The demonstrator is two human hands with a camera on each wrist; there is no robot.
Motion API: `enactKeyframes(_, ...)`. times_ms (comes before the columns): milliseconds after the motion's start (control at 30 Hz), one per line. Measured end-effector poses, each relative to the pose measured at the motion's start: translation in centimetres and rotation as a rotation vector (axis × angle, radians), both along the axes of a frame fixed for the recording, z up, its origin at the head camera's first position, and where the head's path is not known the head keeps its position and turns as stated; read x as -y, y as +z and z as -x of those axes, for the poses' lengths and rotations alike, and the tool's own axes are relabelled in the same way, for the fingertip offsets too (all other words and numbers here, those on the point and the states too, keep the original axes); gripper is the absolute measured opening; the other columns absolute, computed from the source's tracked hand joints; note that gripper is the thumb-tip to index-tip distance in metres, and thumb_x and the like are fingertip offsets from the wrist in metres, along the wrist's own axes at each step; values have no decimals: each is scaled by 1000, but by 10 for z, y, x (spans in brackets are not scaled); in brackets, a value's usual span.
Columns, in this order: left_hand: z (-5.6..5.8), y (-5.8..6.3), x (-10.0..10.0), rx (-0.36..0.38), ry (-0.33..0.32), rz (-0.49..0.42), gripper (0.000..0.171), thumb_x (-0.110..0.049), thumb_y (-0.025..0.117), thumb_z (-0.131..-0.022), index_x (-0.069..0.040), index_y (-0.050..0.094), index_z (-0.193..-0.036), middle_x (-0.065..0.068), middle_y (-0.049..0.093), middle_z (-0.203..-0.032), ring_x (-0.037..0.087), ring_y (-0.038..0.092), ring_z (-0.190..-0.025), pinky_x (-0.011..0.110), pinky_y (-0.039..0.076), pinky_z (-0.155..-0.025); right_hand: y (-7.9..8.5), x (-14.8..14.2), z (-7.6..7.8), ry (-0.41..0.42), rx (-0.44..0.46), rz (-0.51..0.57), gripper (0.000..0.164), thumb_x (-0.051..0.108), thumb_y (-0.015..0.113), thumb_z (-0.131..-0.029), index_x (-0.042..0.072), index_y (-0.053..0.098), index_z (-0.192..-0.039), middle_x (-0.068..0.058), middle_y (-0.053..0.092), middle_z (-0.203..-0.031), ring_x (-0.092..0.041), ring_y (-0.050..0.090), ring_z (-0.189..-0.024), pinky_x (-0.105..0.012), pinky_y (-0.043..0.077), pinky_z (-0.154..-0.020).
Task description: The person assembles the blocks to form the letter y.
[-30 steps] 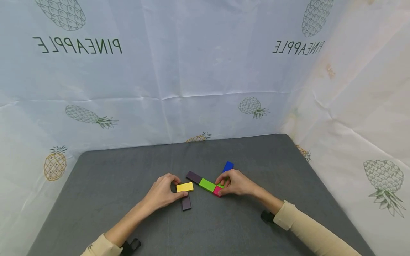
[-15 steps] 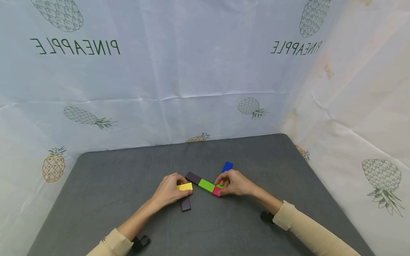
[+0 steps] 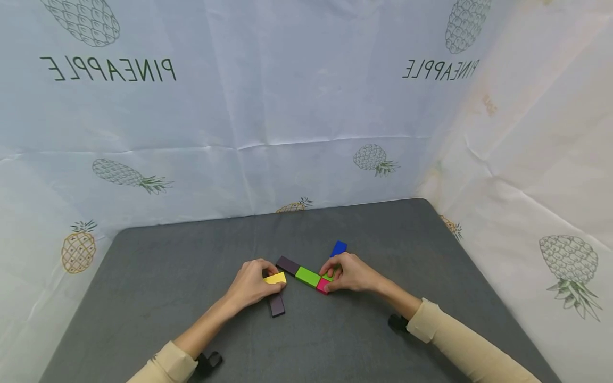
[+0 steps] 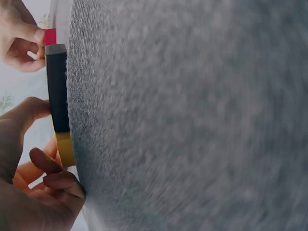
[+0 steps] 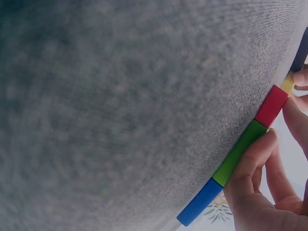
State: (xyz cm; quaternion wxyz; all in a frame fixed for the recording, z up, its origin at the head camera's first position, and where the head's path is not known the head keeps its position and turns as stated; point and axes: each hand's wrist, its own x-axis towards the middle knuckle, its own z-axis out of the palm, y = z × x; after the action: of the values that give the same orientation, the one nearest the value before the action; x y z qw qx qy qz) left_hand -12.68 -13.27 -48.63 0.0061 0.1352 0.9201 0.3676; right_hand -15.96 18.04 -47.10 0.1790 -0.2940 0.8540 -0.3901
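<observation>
My left hand [image 3: 253,282] grips a yellow block [image 3: 276,277] between thumb and fingers, with the fingers at its far side. One dark block [image 3: 276,306] extends toward me from the yellow one, at an angle. To the right, another dark block [image 3: 288,265], a green block [image 3: 307,276] and a red block [image 3: 322,285] form a slanting row. My right hand [image 3: 351,272] holds the red block at the row's near end, its thumb on the red and its fingertips beside a second green block [image 5: 240,151]. A blue block [image 3: 339,248] continues beyond that green block.
All the blocks lie on a dark grey cloth-covered tabletop [image 3: 191,266]. A white curtain [image 3: 297,96] with pineapple prints rises behind the table and along its sides. Black straps [image 3: 209,363] sit at both wrists, near the rolled sleeves.
My left hand has slid slightly right along the yellow block, its thumb now near the right end and covering more of it. The right hand and its blocks look still.
</observation>
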Motion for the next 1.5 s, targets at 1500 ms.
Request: enactKeyframes(1500,-42,14,-65,52,-233,78,21,-29,95,-83,-14,80,-84,-11,70,-73,-2,48,-53,20,42,-49,3,1,-2,-3,-10,-17,27,10,88,-89,3,80,-113,-10,75,-98,0,66,-75,-19,57,-71)
